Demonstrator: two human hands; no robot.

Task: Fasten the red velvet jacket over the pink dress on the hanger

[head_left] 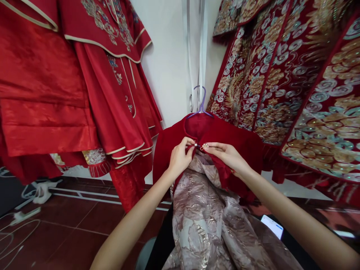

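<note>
A dark red jacket (171, 144) hangs in front of me on a purple hanger (201, 107), its front edges held between my two hands. My left hand (181, 155) pinches a small pearl-like button (195, 144) at the jacket's left edge. Facing it, my right hand (226, 155) pinches a small looped fastener (201, 148) at the other edge. Only a narrow gap lies between the two sets of fingertips. Below them a shiny mauve-grey patterned fabric (199, 210) hangs down from inside the jacket toward my lap.
Red garments with pale trim (109, 108) hang at left. Heavily embroidered red garments (275, 86) hang at right. White rack poles (201, 48) rise behind the hanger. A lit phone (272, 226) lies at lower right. White cables (21, 232) and a power strip (25, 215) lie on the tiled floor.
</note>
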